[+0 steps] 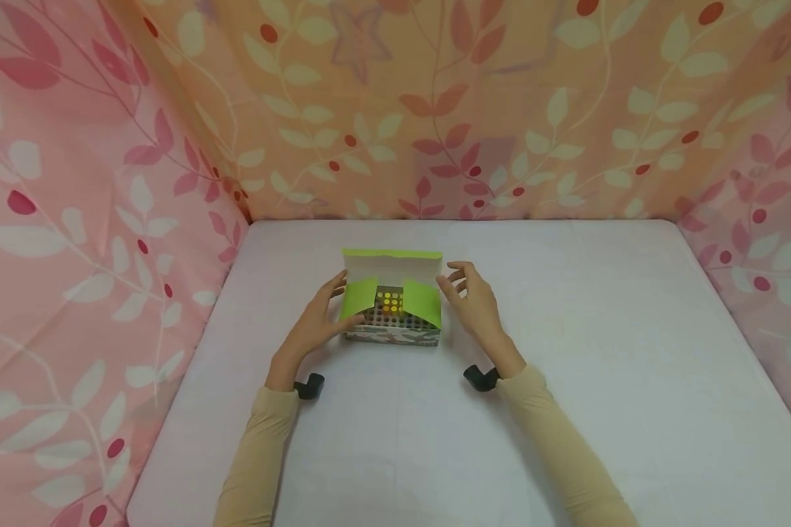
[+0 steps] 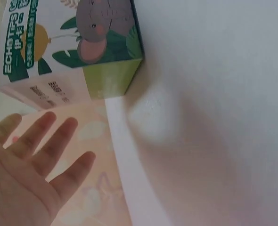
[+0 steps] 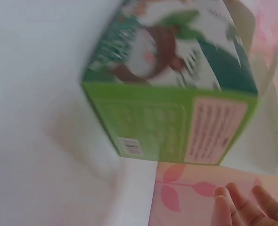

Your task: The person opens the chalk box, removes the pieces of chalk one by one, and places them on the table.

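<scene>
Green carton (image 1: 392, 315) sits between both grips: left hand (image 1: 316, 319) steadies its side, fingers straight; right hand (image 1: 476, 300) hovers, loosely spread, empty.

Box (image 2: 68, 44) side reads "ECHOTIPS" (white on green); smaller print unreadable.

The carton (image 1: 392, 307) is coloured lime green on its flaps and end panels, while its white near side is printed with a grey elephant and dark green leaves. Yellow and orange dots are seen inside it. The table (image 1: 567, 380) is covered in plain white. The backdrop cloth (image 1: 105, 183) is patterned with cream and red leaves on pink at left and right, on peach at the far side. The sleeves (image 1: 257, 454) are coloured beige.
</scene>
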Action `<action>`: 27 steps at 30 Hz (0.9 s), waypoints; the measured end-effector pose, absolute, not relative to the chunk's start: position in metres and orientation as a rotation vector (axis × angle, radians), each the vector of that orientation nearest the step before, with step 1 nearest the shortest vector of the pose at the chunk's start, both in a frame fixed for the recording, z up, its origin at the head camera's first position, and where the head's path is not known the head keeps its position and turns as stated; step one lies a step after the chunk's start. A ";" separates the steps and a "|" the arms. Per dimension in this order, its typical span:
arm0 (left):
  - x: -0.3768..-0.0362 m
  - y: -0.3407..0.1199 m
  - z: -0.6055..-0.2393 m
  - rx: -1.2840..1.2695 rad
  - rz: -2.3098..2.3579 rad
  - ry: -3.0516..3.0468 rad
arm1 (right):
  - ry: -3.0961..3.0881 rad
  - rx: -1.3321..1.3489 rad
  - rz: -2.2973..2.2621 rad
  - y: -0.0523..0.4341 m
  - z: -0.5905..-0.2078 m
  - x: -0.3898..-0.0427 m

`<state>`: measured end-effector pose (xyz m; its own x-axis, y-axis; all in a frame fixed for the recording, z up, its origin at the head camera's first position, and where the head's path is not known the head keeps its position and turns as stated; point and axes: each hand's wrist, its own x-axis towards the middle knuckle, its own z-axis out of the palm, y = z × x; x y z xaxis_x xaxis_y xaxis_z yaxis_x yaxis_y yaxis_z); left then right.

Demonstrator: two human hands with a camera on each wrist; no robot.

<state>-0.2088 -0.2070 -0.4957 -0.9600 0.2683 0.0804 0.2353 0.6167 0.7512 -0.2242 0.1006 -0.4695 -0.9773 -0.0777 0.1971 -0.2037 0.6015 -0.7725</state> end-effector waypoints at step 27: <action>-0.182 -0.207 -0.482 0.250 1.688 2.755 | -2.590 0.427 1.475 0.103 -0.490 -0.190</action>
